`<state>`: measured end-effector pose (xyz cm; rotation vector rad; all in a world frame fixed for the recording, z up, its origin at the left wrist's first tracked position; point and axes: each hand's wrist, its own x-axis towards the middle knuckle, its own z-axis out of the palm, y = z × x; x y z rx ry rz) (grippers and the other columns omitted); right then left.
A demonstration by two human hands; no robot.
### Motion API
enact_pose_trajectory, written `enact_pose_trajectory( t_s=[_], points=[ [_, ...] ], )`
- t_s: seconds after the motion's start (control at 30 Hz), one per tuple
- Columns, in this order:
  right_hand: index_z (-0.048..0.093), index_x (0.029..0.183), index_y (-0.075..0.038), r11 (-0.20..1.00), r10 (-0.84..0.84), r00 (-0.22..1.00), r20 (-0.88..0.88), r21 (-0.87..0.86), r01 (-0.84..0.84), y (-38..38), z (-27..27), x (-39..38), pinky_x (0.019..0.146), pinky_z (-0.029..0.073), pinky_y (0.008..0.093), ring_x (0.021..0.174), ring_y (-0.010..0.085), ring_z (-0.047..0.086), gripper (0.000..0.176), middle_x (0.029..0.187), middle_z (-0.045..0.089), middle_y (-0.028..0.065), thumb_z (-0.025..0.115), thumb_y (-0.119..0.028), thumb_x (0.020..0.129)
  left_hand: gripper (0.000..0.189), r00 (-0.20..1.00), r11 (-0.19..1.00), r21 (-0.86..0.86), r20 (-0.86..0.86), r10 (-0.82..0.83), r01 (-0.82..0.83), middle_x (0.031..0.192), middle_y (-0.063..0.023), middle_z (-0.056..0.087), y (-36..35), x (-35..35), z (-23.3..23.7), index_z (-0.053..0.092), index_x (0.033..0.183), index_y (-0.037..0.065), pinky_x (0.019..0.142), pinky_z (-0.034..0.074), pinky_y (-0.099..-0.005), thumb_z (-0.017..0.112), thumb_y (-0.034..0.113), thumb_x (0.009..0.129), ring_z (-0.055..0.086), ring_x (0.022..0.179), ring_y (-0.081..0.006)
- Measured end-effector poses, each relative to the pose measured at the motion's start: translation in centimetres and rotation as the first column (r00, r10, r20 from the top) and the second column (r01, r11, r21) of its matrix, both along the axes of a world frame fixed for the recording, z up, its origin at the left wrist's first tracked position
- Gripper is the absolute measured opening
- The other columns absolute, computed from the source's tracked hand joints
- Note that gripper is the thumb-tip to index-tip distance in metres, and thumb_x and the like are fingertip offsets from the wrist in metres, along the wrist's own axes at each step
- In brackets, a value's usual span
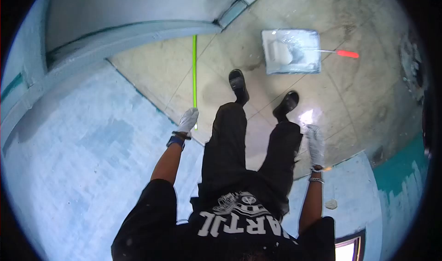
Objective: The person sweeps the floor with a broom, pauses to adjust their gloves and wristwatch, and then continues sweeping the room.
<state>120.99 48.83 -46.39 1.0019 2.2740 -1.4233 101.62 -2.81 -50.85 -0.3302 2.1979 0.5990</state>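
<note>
Green pole, 1 piece, straight and slender: held near its near end in the left hand, the grip closed around it, a short stub showing past the glove on the wearer's side. Long axis: straight ahead from the left hand, well to the left of the tray. Far end: at the blue ledge; whether it touches cannot be told.

Tray, 1 piece, rectangular, pale: on the floor, ahead of the 2 black shoes and apart from them. Contents: 1 white lump or roller head, identity uncertain.

Tool with red handle, 1 piece: thin metal rod over the tray, long axis crosswise, roughly at right angles to the green pole. Handle juts past the right rim, over open floor. Nearer hand: the right.

Right hand, gloved: low beside the right leg, well short of the red handle, which lies ahead and slightly to the right. Grip blurred; wide or narrow cannot be told.

Edges: blue wall close on the left, ledge ahead of the green pole. Open room: floor between green pole and tray, and right of the handle.
</note>
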Motion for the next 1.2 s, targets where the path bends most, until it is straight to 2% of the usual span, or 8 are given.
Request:
enact_pose_trajectory(
  t_s=[0.13,0.37,0.53,0.77,0.9,1.0,1.07,1.2],
  points=[
    [0.061,0.104,-0.003,0.945,0.259,0.93,0.259,0.13,-0.3,5.6,-4.0,10.3,0.072,0.046,0.0274,0.079,0.0146,0.056,0.022,0.091,0.062,0.0077,0.052,-0.017,0.09,0.041,0.996,0.971,-0.227,-0.019,-0.087,0.081,0.091,-0.0186,0.064,-4.0,1.7,-7.3,0.057,0.111,0.002,0.078,0.049,-0.0394,0.053,0.032,0.084,0.062,0.087,-0.0301],
    [0.059,0.096,-0.006,0.995,0.08,0.828,0.556,-0.099,-0.029,7.2,-9.5,20.8,0.06,0.04,0.0241,0.066,0.0071,0.046,0.017,0.077,0.053,-0.0021,0.052,-0.021,0.092,0.06,0.932,0.895,-0.382,-0.176,-0.316,0.231,0.114,-0.028,0.056,-15.6,2.4,-27.2,0.045,0.127,-0.004,0.091,0.045,-0.0387,0.058,0.029,0.079,0.056,0.107,-0.0375],
    [0.058,0.091,-0.006,0.955,-0.223,0.759,0.612,-0.019,0.296,2.1,-11.8,25.9,0.061,0.042,0.028,0.069,0.0104,0.049,0.02,0.075,0.055,0.0016,0.054,-0.026,0.091,0.051,0.992,0.855,-0.519,0.099,0.08,-0.017,0.098,-0.0231,0.063,-15.0,-0.3,-32.1,0.054,0.121,0.011,0.076,0.049,-0.0439,0.062,0.034,0.076,0.06,0.092,-0.0398],
    [0.059,0.091,-0.006,0.988,0.026,0.444,0.896,0.045,-0.148,0.2,-5.6,27.5,0.062,0.043,0.0291,0.071,0.0115,0.052,0.02,0.078,0.058,0.0031,0.055,-0.026,0.091,0.034,0.95,0.803,-0.594,-0.279,-0.14,-0.056,0.093,-0.02,0.06,-21.8,6.6,-40.9,0.061,0.106,0.016,0.072,0.048,-0.0454,0.065,0.03,0.076,0.06,0.085,-0.0384],
    [0.059,0.09,-0.006,0.905,0.179,0.373,0.911,-0.003,-0.426,0.4,-4.2,24.7,0.063,0.044,0.0298,0.072,0.0121,0.053,0.02,0.079,0.059,0.004,0.055,-0.026,0.091,0.037,0.973,0.82,-0.572,-0.188,-0.134,0.003,0.097,-0.0196,0.06,-19.8,6.1,-37.7,0.057,0.105,0.002,0.076,0.046,-0.0486,0.058,0.032,0.081,0.06,0.089,-0.037],
    [0.059,0.09,-0.005,0.482,0.404,0.161,0.901,-0.06,-0.874,1.4,-3.6,22.0,0.063,0.044,0.0302,0.074,0.0126,0.054,0.021,0.08,0.06,0.0047,0.055,-0.026,0.09,0.04,0.987,0.974,-0.224,-0.163,-0.001,-0.036,0.098,-0.0273,0.059,-20.8,9.8,-30.0,0.054,0.106,0.0,0.073,0.045,-0.052,0.051,0.035,0.087,0.055,0.086,-0.045],
    [0.06,0.091,-0.003,0.92,0.212,0.465,0.86,-0.015,-0.393,-6.6,-2.5,11.2,0.065,0.047,0.0324,0.077,0.0165,0.059,0.025,0.08,0.061,0.0089,0.056,-0.028,0.089,0.035,0.987,0.986,-0.124,-0.13,0.093,-0.109,0.087,-0.0253,0.06,-21.4,10.9,-19.0,0.052,0.111,0.007,0.07,0.044,-0.0539,0.051,0.034,0.088,0.056,0.079,-0.0457],
    [0.06,0.095,-0.002,0.891,0.324,0.618,0.716,-0.01,-0.454,-8.3,0.1,4.6,0.062,0.049,0.0349,0.069,0.0223,0.062,0.026,0.08,0.063,0.012,0.053,-0.025,0.087,0.022,0.937,0.934,-0.09,0.016,0.349,-0.346,0.075,-0.0235,0.059,-23.2,26.2,8.1,0.051,0.098,0.007,0.057,0.041,-0.0536,0.053,0.027,0.087,0.056,0.071,-0.0457]
  ],
)
